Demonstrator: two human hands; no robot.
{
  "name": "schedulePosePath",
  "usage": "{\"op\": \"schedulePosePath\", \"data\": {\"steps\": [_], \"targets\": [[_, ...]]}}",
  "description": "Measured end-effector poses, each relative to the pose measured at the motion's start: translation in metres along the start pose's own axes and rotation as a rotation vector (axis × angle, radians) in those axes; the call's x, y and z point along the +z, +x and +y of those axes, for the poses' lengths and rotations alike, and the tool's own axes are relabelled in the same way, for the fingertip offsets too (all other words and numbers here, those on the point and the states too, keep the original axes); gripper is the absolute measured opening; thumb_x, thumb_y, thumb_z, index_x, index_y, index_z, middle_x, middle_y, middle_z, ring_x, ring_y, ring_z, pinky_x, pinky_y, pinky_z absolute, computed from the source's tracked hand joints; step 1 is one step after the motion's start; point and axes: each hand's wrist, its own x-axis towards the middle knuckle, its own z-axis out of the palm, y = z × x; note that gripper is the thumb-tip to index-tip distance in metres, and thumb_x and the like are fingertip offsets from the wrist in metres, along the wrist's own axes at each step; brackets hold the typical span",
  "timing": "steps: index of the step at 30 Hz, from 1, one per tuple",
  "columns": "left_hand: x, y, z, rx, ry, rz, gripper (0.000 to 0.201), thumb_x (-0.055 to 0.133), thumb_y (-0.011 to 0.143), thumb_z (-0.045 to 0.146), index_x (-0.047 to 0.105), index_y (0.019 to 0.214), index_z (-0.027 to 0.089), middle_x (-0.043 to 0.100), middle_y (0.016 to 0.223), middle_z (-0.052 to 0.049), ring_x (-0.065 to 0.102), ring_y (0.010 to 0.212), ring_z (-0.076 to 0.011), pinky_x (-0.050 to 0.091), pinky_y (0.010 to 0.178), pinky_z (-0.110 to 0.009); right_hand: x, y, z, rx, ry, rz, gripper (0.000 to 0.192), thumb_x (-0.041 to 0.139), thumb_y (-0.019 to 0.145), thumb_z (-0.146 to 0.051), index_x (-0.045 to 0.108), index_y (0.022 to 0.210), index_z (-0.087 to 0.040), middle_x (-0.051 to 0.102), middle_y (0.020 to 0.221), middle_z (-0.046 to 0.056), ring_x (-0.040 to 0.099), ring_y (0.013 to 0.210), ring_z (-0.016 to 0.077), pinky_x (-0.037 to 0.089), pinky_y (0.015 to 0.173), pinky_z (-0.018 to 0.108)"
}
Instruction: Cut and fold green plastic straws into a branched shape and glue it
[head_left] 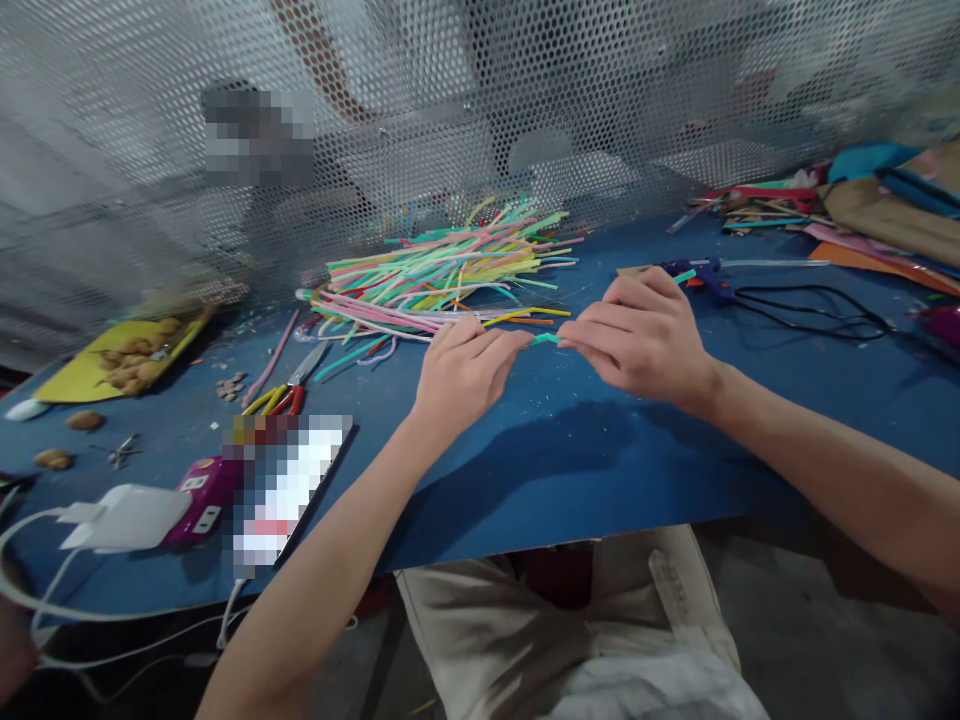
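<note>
Counter (570, 470): blue surface under both hands, backed by a perforated metal screen (480, 110).
Straw pile (442, 275): loose multicoloured straws lying beyond the fingers, toward the screen.
Left hand (461, 370): fingers (517, 343) closed in a pinch on the left end of the green straw piece.
Right hand (641, 335): fingers (581, 342) likewise pinched shut on the opposite end.
Glue gun (701, 278): blue, just beyond the right hand, its black cord trailing away to the right.
Scissors (289, 390): red and yellow handles, well to the left of the left fingers.
Green straw piece (546, 339): short length spanning the narrow gap between the two sets of fingertips, held just above the counter.
Technique: judged from the grip, working so short a piece goes best with both pinches close to its ends and pressure kept light, so it neither kinks nor slips.
</note>
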Motion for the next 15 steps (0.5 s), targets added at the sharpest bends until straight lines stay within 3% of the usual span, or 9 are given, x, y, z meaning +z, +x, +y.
{"op": "schedulePosePath", "data": {"steps": [9, 15], "targets": [[-0.0041, 0.0017, -0.0023, 0.125, 0.009, 0.038, 0.020, 0.055, 0.101, 0.025, 0.073, 0.111, 0.025, 0.079, 0.092, -0.003, 0.056, 0.079, -0.0208, 0.038, 0.072, -0.036, -0.0003, -0.0011, 0.0036, 0.069, 0.093, 0.155, 0.018, 0.065, 0.097, -0.044, 0.076, 0.100, -0.029, 0.079, 0.092, -0.002, 0.054, 0.083, 0.0203, 0.036, 0.080, 0.040], [-0.0041, 0.0009, 0.0016, 0.112, -0.217, -0.014, 0.020, 0.055, 0.101, 0.026, 0.073, 0.109, 0.024, 0.079, 0.092, -0.002, 0.060, 0.078, -0.0184, 0.044, 0.076, -0.036, 0.0033, 0.0003, 0.0067, 0.170, 0.169, 0.092, 0.021, 0.063, 0.098, -0.043, 0.080, 0.098, -0.031, 0.079, 0.092, -0.001, 0.055, 0.082, 0.0209, 0.036, 0.079, 0.040]]}}
